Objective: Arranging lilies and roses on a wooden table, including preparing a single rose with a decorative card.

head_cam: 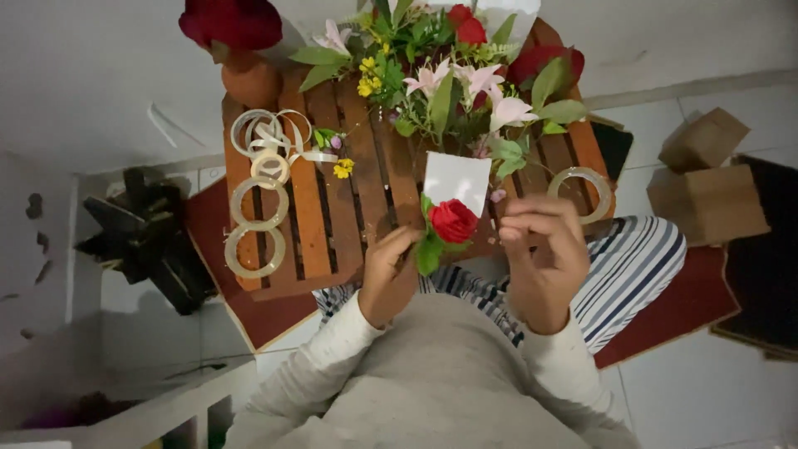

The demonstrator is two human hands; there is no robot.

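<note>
Two plain brown cardboard boxes sit on the pale tiled floor at the far right, the smaller cube-shaped box (703,138) just beyond the larger box (708,202); no label on either can be made out. A blank white card (456,180), cut roughly square with a slanted lower edge, stands at the near middle of the slatted orange-brown wooden bench (309,208), its lower corner touching a red rose with green leaves (452,222).

The left hand (389,277) is at the rose's left side, fingertips pressed to the stem and the leaves below the bloom; its grip is narrow and closed on the stem. The right hand (544,249) is just right of the bloom with fingers curled inward, and whether they pinch anything cannot be told. The rose lies between the two hands, at the near edge of the bench, over a lap in striped cloth.

Far on the bench lies a loose heap of pink lilies, red roses, small yellow blossoms and green leaves (453,71). At the left of the bench are three clear tape rolls (256,218) in a row, with a coil of pale ribbon (270,133) beyond them. A fourth clear tape roll (587,189) lies at the right, near the right hand. A terracotta vase (248,79) with a dark red bloom stands at the far left corner.
</note>
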